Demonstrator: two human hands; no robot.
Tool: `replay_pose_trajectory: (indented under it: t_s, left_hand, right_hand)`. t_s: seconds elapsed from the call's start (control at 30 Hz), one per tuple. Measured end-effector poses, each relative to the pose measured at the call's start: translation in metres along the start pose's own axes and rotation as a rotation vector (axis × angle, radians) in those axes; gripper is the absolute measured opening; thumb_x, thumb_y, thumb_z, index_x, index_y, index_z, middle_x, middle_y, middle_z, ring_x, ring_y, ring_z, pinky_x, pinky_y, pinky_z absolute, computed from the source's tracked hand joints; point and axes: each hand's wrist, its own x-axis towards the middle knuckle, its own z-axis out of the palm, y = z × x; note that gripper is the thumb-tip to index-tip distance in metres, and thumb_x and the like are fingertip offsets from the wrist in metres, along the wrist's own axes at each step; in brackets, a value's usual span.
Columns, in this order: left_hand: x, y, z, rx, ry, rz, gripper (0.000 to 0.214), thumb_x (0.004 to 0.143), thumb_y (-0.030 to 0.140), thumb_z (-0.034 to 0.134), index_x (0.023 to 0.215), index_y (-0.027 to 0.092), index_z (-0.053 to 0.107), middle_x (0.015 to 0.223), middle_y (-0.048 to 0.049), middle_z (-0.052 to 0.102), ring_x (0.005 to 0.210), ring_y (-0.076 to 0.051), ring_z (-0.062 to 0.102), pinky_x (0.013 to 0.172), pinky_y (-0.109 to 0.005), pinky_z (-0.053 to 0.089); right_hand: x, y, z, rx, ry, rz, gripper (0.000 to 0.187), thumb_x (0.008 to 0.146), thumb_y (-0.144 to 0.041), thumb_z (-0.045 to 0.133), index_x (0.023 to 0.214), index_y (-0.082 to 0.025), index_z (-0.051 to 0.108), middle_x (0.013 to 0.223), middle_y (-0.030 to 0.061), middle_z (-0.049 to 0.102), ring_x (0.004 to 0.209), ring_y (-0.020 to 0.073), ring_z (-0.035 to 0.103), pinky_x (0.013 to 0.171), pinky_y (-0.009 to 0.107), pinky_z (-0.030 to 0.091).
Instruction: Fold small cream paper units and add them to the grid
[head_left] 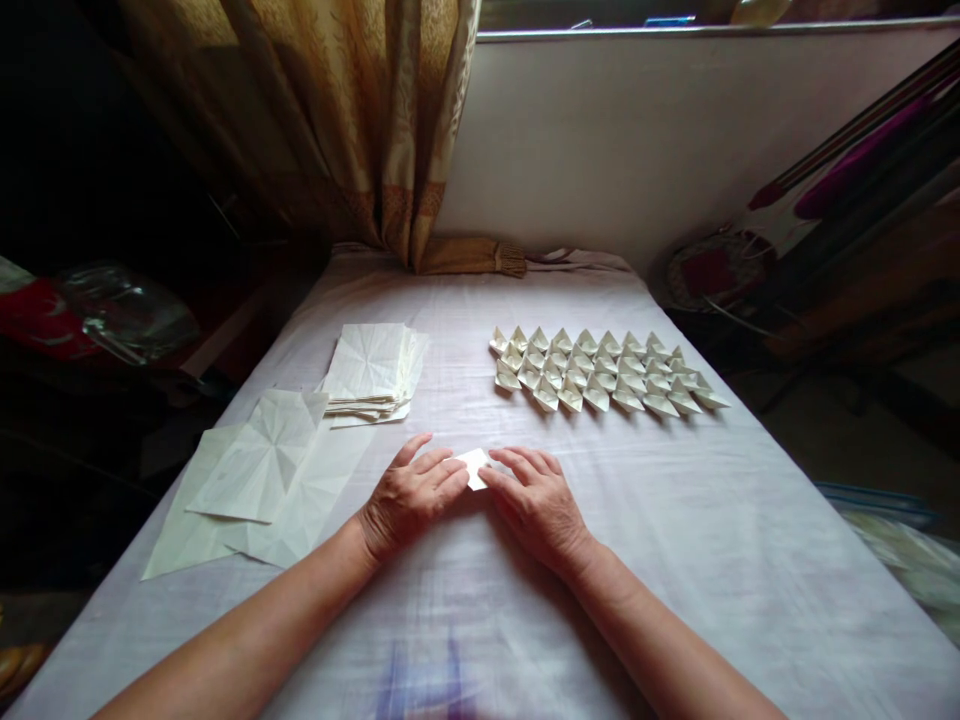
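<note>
At the far left, in the shadow, there was a clear plastic thing (127,310), shiny and wrinkled, beside something red; what was inside I could not tell. Next, on the pale, slightly creased sheet (675,560), lay some loose papers (266,455), thin and off-white, overlapping one another, with sharp folds which spread from the middle like a star. Just behind them stood a low, uneven stack of square papers (367,365), its top one creased in the same way. Farther back, a gold patterned curtain (390,120) hung in deep folds.

Near the middle, the left hand (416,485) was grasping the left side of a small folded paper (475,467) with bent fingers. This paper was smooth, bright and angular, with one corner pointing away from the person. The right hand (536,500) had its grip on the right side. The fingers hid both ends, so I could not be sure of its long axis.

Behind the right hand, many paper boats (600,370), stiff and pointed, stood in close rows, their block being longest from left to right. At the right edge was a clear plastic bag (904,555); its pale contents were unclear.
</note>
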Motion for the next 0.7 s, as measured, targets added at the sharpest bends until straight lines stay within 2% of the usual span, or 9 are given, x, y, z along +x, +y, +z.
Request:
replay_pose_trajectory:
  t_s: [0.07,0.2,0.33,0.5,0.7]
  left_hand:
    - [-0.010,-0.001,0.000,-0.027,0.043,-0.013,0.019,0.094,0.011,0.052,0.099,0.024,0.066,0.103,-0.0001,0.075,0.106,-0.018,0.065,0.109,-0.045,0.035]
    - [-0.025,0.004,0.002,-0.029,-0.050,-0.075,0.021,0.093,0.011,0.052,0.100,0.024,0.068,0.110,-0.0008,0.074,0.109,-0.019,0.064,0.109,-0.044,0.037]
    - [-0.033,0.014,-0.002,-0.050,-0.107,-0.099,0.025,0.096,0.011,0.046,0.107,0.020,0.067,0.110,-0.0025,0.073,0.103,-0.020,0.065,0.104,-0.041,0.042]
    - [-0.040,0.023,-0.003,-0.090,-0.113,-0.120,0.034,0.097,0.010,0.037,0.115,0.018,0.065,0.116,-0.0055,0.071,0.109,-0.019,0.063,0.102,-0.037,0.045]
    - [-0.042,0.025,0.000,-0.123,-0.118,-0.151,0.033,0.096,0.011,0.041,0.116,0.018,0.065,0.116,-0.0077,0.070,0.110,-0.022,0.062,0.100,-0.040,0.046]
  right_hand:
    - [-0.001,0.000,-0.001,0.010,0.034,-0.054,0.020,0.090,-0.016,0.059,0.104,-0.026,0.070,0.114,0.0059,0.069,0.106,0.0210,0.057,0.092,0.036,0.037]
    - [-0.004,-0.006,-0.003,0.074,-0.010,-0.159,0.016,0.094,-0.018,0.055,0.099,-0.024,0.070,0.107,0.0042,0.072,0.100,0.0184,0.060,0.092,0.035,0.039]
    - [-0.002,-0.013,-0.005,0.143,-0.046,-0.198,0.018,0.098,-0.018,0.049,0.097,-0.019,0.068,0.099,0.0044,0.073,0.093,0.0167,0.061,0.085,0.032,0.042]
    - [0.000,-0.014,-0.006,0.225,-0.091,-0.194,0.021,0.099,-0.017,0.046,0.092,-0.018,0.066,0.095,0.0036,0.074,0.086,0.0148,0.061,0.080,0.030,0.042]
    - [0.001,-0.001,-0.004,0.304,-0.146,-0.066,0.016,0.096,-0.023,0.053,0.095,-0.024,0.069,0.103,0.0027,0.072,0.095,0.0174,0.060,0.084,0.032,0.041]
